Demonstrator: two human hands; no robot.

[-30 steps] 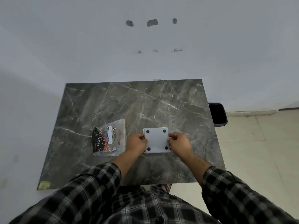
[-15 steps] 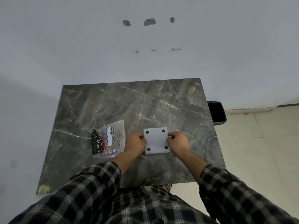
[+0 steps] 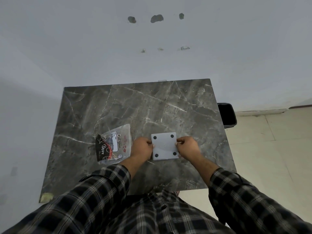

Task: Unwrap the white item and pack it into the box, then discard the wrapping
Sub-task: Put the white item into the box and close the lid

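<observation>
A white square box (image 3: 165, 146) with four black round feet facing up lies on the dark marble table (image 3: 138, 108), near its front middle. My left hand (image 3: 141, 148) grips the box's left edge and my right hand (image 3: 187, 147) pinches its right edge. To the left of my left hand lies a clear plastic packet (image 3: 113, 144) with a black "Dove" label and red print; it touches neither hand. What is inside the packet is hard to make out.
A black bin (image 3: 227, 115) stands on the floor past the table's right edge. White walls close off the far and left sides. A scrap of tape (image 3: 46, 197) sits at the table's front left corner. Tiled floor lies to the right.
Both hands stay on the white box's edges. The view has shifted slightly; the box and packet have hardly moved on the table.
</observation>
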